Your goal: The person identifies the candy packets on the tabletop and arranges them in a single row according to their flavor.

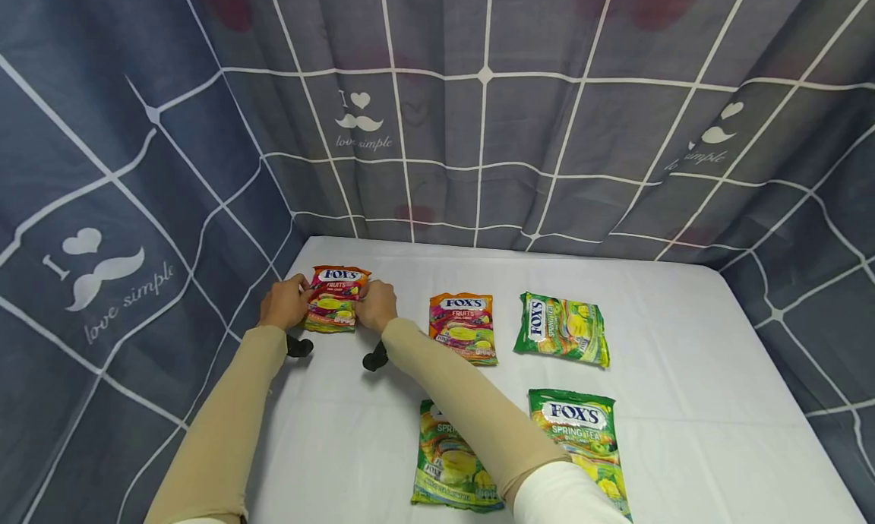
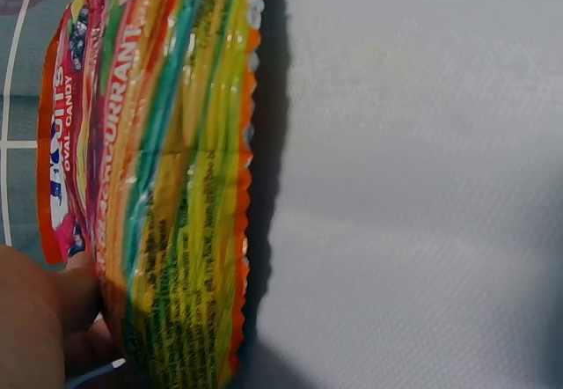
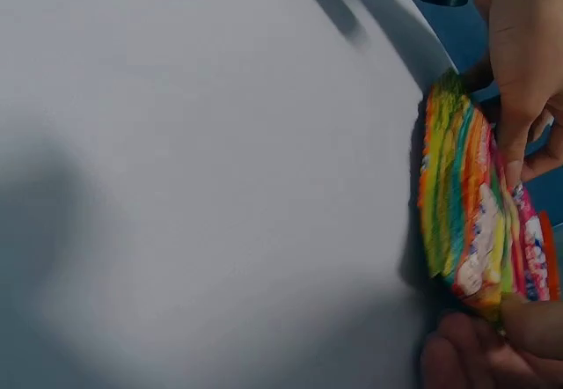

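Observation:
At the far left of the white table, a red and orange FOX'S Fruits candy bag [image 1: 335, 300] faces up between both hands. My left hand [image 1: 283, 304] pinches its left side, and my right hand [image 1: 377, 305] grips the right side. Thumb and fingers of the left hand [image 2: 40, 319] show at the bag's side in the left wrist view. Over in the right wrist view, the bag's striped lower end [image 3: 462, 204] lies close to the cloth, with the right hand [image 3: 475, 354] at one side and the left hand opposite.
A second FOX'S Fruits bag [image 1: 461, 315] lies right of the hands. Green Spring Tea bags lie at the right back [image 1: 563, 328], right front [image 1: 577, 425] and front middle [image 1: 451, 467], the last partly under the right forearm. Grey checked curtains [image 1: 437, 129] border the white table [image 1: 342, 433].

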Demonstrator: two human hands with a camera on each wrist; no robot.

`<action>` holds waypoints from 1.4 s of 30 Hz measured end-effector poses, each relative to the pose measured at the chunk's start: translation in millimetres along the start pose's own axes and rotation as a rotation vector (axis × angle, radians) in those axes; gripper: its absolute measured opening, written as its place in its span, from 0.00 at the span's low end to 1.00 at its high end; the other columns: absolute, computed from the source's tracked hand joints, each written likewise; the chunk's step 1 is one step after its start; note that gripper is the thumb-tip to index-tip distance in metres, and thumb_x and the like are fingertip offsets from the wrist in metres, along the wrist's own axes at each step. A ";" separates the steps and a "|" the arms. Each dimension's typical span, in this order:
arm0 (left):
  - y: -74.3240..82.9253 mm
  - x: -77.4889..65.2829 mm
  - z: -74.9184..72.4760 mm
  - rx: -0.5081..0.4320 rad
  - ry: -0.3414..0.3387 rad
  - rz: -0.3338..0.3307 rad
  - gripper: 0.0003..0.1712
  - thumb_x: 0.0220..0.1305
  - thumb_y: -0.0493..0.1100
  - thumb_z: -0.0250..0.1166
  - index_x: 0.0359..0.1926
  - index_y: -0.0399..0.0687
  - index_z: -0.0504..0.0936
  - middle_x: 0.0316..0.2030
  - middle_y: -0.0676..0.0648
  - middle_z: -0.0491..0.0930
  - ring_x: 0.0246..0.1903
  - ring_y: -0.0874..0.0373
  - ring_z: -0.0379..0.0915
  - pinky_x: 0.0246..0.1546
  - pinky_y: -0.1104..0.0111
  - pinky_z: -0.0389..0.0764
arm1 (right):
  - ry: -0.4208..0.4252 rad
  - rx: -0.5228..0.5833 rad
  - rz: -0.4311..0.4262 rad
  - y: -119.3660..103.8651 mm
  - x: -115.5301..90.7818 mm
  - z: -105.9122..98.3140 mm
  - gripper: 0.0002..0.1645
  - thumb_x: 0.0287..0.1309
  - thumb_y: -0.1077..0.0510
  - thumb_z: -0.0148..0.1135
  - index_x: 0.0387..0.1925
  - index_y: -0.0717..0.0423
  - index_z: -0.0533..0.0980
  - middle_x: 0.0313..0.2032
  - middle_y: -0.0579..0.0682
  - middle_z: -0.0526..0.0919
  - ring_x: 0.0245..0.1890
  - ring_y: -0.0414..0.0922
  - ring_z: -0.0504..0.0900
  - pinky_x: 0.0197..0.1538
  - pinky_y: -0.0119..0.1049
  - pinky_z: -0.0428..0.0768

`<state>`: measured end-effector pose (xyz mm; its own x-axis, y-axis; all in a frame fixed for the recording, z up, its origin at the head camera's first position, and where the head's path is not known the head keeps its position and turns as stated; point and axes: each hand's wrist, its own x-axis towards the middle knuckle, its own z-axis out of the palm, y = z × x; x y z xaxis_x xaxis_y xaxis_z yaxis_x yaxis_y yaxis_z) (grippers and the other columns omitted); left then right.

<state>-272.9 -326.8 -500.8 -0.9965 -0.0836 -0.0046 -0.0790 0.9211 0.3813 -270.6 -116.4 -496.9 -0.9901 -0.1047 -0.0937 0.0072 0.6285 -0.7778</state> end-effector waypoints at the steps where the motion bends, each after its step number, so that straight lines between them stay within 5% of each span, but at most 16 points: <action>1: 1.7 1.6 -1.0 0.002 0.004 0.000 0.10 0.83 0.44 0.61 0.51 0.39 0.78 0.42 0.32 0.83 0.36 0.40 0.76 0.37 0.49 0.76 | 0.005 -0.022 -0.010 -1.0 1.4 -1.7 0.08 0.68 0.60 0.78 0.39 0.62 0.87 0.44 0.54 0.89 0.41 0.46 0.81 0.49 0.40 0.85; 10: 13.7 -1.2 -5.8 0.016 -0.051 -0.033 0.13 0.81 0.43 0.61 0.48 0.33 0.78 0.42 0.31 0.83 0.38 0.40 0.77 0.39 0.49 0.79 | -0.013 -0.127 -0.037 -3.1 0.7 -11.6 0.18 0.68 0.56 0.78 0.24 0.61 0.85 0.39 0.53 0.91 0.31 0.44 0.79 0.39 0.35 0.84; 14: 19.7 -7.5 -4.7 0.030 -0.021 -0.029 0.15 0.77 0.40 0.62 0.50 0.28 0.77 0.45 0.28 0.82 0.42 0.36 0.80 0.43 0.43 0.83 | 0.010 -0.142 -0.107 10.0 4.7 -7.2 0.17 0.67 0.55 0.78 0.25 0.59 0.85 0.37 0.50 0.89 0.31 0.43 0.78 0.35 0.34 0.81; 20: 44.6 -8.3 -9.1 0.075 0.105 0.055 0.19 0.73 0.39 0.66 0.54 0.27 0.77 0.51 0.26 0.75 0.53 0.28 0.76 0.50 0.35 0.82 | -0.029 -0.133 -0.234 6.0 -7.6 -48.2 0.12 0.69 0.59 0.77 0.46 0.67 0.89 0.45 0.57 0.92 0.38 0.46 0.86 0.43 0.35 0.86; 24: 68.8 -12.0 -14.7 0.028 0.171 0.140 0.16 0.74 0.40 0.67 0.53 0.30 0.79 0.50 0.28 0.76 0.51 0.31 0.77 0.48 0.37 0.82 | -0.031 -0.160 -0.336 7.9 -13.6 -77.9 0.12 0.69 0.59 0.77 0.46 0.65 0.89 0.46 0.58 0.92 0.35 0.44 0.85 0.39 0.33 0.84; 28: 95.5 -19.7 -17.2 -0.033 0.178 0.226 0.14 0.75 0.40 0.67 0.53 0.33 0.82 0.45 0.34 0.80 0.41 0.39 0.80 0.40 0.44 0.84 | -0.043 -0.166 -0.387 13.4 -22.1 -106.7 0.10 0.68 0.58 0.77 0.44 0.63 0.90 0.36 0.54 0.91 0.28 0.40 0.81 0.33 0.30 0.78; 34: 137.2 -31.3 -15.3 -0.113 0.134 0.345 0.11 0.75 0.41 0.69 0.50 0.36 0.83 0.32 0.45 0.80 0.29 0.52 0.76 0.29 0.57 0.79 | -0.082 -0.100 -0.422 25.7 -41.4 -145.9 0.11 0.68 0.61 0.77 0.44 0.66 0.89 0.23 0.48 0.87 0.19 0.37 0.81 0.25 0.29 0.78; 42: 175.2 -51.9 -7.6 -0.260 -0.082 0.392 0.10 0.76 0.42 0.72 0.47 0.38 0.84 0.28 0.48 0.80 0.25 0.56 0.75 0.27 0.64 0.76 | -0.085 -0.062 -0.446 45.7 -66.7 -186.7 0.10 0.67 0.61 0.77 0.42 0.67 0.89 0.22 0.48 0.87 0.18 0.37 0.80 0.25 0.30 0.78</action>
<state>-234.8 -163.9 -426.6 -0.9495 0.2912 0.1169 0.3025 0.7505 0.5876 -230.5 63.2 -410.2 -0.8797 -0.4365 0.1889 -0.4277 0.5522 -0.7157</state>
